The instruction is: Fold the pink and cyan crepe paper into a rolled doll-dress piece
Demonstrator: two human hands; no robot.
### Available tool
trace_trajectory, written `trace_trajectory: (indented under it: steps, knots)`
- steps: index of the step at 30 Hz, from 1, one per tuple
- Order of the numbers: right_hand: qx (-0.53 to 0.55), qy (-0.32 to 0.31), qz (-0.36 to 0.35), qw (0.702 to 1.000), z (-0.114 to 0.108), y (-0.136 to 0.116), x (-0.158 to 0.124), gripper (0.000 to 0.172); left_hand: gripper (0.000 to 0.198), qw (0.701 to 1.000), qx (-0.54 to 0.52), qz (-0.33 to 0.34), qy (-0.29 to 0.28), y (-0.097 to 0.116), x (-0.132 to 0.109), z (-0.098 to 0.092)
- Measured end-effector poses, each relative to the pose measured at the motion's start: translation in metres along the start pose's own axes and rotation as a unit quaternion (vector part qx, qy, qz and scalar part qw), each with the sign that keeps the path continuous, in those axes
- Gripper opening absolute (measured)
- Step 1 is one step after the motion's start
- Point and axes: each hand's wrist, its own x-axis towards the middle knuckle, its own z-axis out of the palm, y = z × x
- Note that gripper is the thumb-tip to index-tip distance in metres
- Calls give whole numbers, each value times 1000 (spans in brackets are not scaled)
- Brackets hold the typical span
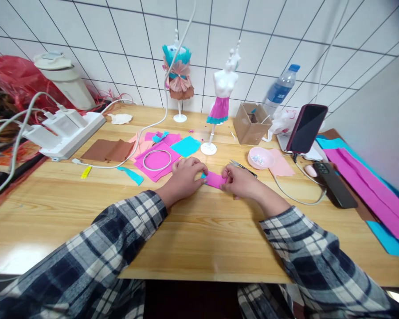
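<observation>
A small pink felt piece (pixel 214 179) with a sliver of blue at its left edge lies on the wooden table (pixel 199 239). My left hand (pixel 185 178) pinches its left end with curled fingers. My right hand (pixel 240 180) pinches its right end. Both hands rest low on the table, close together. Just beyond my right hand lie small scissors (pixel 242 166). Two little white mannequins stand behind: one (pixel 178 75) dressed in teal, pink and brown, the other (pixel 221 99) in a pink and blue skirt.
Loose felt sheets (pixel 159 153) and a white ring (pixel 157 159) lie at the left. A pink bowl (pixel 260 157), cardboard box (pixel 252 122), water bottle (pixel 281 90), propped phone (pixel 306 128), second phone (pixel 334 184), and long felt strips (pixel 369 186) crowd the right. A power strip (pixel 64 128) sits far left.
</observation>
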Motion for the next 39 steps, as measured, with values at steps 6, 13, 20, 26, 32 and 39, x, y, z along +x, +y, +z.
trace_trajectory:
  steps: [6,13,20,26,32,39]
  knots:
    - [-187,204,-226,934,20,7,-34,36,10,1000,-6,3,2,2,-3,2]
    - [-322,185,-256,892,43,3,-50,43,13,1000,1,-16,-8,1,1,0]
    - [-315,182,-250,898,41,5,-45,45,37,970,148,188,-31,16,-30,0]
    - [-291,176,-244,908,38,16,-50,44,46,963,200,173,-51,24,-49,11]
    - [-328,206,-255,886,39,20,-62,41,45,966,197,156,-57,27,-49,8]
    - [-315,202,-238,896,37,28,-63,38,47,966,199,147,-76,30,-48,6]
